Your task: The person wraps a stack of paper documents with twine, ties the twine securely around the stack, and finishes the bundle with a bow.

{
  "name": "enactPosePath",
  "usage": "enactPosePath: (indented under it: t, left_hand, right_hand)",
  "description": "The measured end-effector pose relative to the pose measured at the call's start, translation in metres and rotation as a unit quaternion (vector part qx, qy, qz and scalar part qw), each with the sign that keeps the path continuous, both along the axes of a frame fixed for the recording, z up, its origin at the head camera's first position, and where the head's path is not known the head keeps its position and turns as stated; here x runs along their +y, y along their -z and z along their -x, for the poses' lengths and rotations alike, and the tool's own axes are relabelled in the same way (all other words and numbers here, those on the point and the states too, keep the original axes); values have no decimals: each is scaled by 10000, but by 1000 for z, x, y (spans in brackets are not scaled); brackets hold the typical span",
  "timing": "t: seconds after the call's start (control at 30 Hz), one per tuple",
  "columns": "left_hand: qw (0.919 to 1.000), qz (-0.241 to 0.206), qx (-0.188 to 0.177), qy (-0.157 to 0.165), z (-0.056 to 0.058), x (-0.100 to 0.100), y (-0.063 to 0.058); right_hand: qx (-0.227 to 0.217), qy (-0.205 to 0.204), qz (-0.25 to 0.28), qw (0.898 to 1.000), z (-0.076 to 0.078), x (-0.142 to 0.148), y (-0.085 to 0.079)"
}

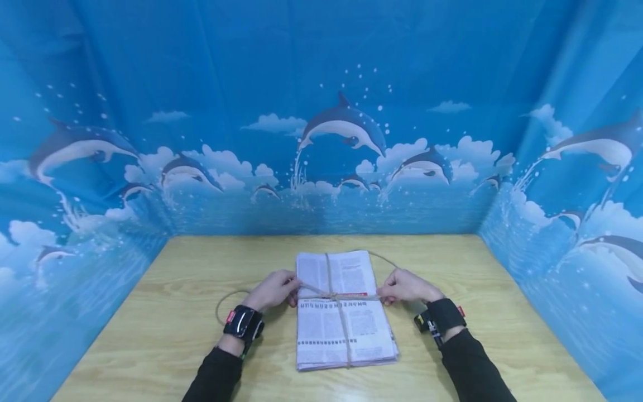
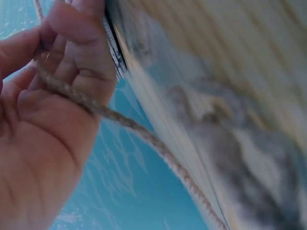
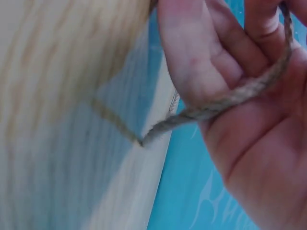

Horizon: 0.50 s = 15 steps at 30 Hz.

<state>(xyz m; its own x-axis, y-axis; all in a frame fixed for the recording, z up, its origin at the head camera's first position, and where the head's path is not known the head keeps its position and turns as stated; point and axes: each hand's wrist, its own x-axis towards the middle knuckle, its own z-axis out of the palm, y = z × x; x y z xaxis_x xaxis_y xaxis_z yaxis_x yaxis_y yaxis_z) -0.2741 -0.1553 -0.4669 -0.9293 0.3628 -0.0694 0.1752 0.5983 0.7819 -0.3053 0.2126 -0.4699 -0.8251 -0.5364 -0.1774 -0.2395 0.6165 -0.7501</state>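
Note:
A stack of folded newspapers [image 1: 369, 329] lies on the table. Brown twine [image 1: 344, 324] runs lengthwise and crosswise over it, meeting at a crossing near the middle of the top sheet. At the stack's left edge my left hand [image 1: 275, 290] pinches one strand; in the left wrist view that twine [image 2: 129, 123] passes between thumb and fingers and trails across the palm. On the opposite side my right hand [image 1: 408, 286] pinches the other strand, and the right wrist view has its twine [image 3: 211, 109] crossing the palm. Both strands stretch from the crossing to the fingers.
The pale wooden table [image 1: 201, 268] is walled on three sides by a blue curtain [image 1: 241, 67] printed with dolphins. A loose loop of twine [image 1: 219, 307] lies beside my left wrist, and another length [image 1: 384, 258] curves behind the stack towards my right hand.

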Motion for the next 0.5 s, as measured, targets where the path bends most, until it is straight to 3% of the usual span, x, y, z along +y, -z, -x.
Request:
enactPosePath:
  t: [0.17, 0.37, 0.5]
  left_hand:
    - [9996, 152, 156, 156, 2, -4, -2]
    - [9953, 832, 455, 181, 1, -14, -11]
    - [9912, 1121, 690, 158, 0, -18, -14]
  right_hand:
    - [31, -241, -91, 9997, 1, 5, -4]
    - [1087, 2, -364, 9934, 3, 13, -16]
    - [1268, 288, -436, 9906, 1, 13, -24]
